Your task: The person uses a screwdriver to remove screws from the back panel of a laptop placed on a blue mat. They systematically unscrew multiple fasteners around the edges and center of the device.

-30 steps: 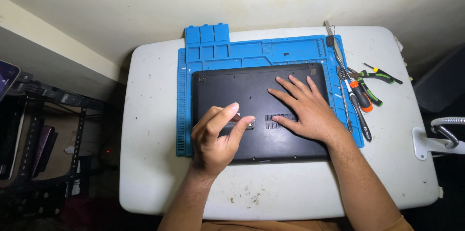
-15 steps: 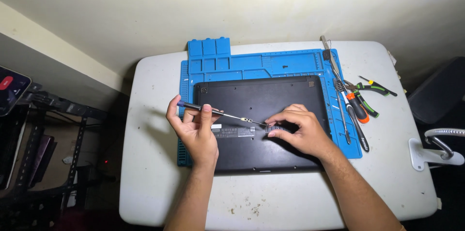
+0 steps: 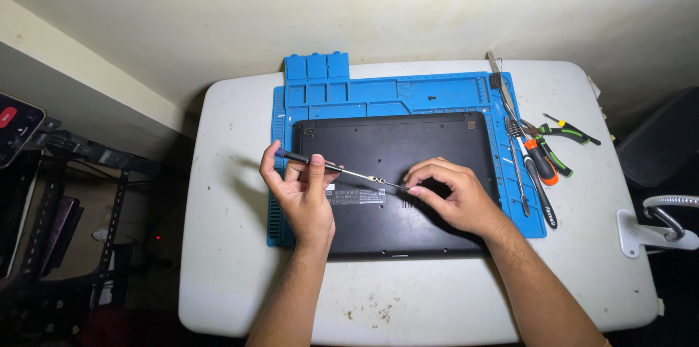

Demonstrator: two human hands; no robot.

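Note:
A black laptop (image 3: 408,139) lies bottom side up on a blue work mat (image 3: 408,91) on a white table (image 3: 233,259). My left hand (image 3: 302,194) holds a thin screwdriver (image 3: 342,169) by its dark handle, above the laptop's left part. The metal shaft runs to the right. My right hand (image 3: 451,194) pinches the screwdriver's tip with its fingertips over the middle of the laptop.
Several tools lie on the mat's right edge and the table beside it: a long metal tool (image 3: 504,96), an orange-handled screwdriver (image 3: 542,161), black-handled screwdrivers (image 3: 542,201), green-handled pliers (image 3: 564,132). A dark metal rack (image 3: 65,194) stands at left, a white clamp (image 3: 655,227) at right.
A second ago my right hand lay flat on the laptop and my left was closed near its front. Both have lifted; the screwdriver is now held between them, right fingers at its tip.

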